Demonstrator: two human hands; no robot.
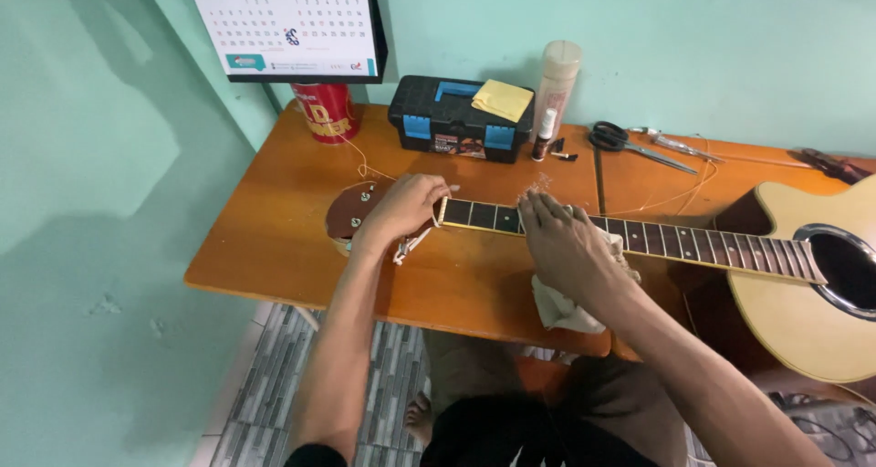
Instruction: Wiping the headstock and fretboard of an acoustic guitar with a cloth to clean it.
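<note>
An acoustic guitar (803,293) lies across the orange wooden table (274,239), its dark fretboard (693,241) running left to a brown headstock (350,209). My left hand (401,209) grips the neck where it meets the headstock. Over the fretboard's left part, my right hand (566,248) presses a pale cloth (561,307) flat against the frets, fingers pointing away from me. The cloth hangs down toward the table's near edge.
At the back stand a black and blue toolbox (456,120) with a yellow pad (502,99), a red tin (324,111), a tall spray can (557,83), scissors (630,143), a screwdriver (680,145). A calendar (287,20) hangs on the green wall.
</note>
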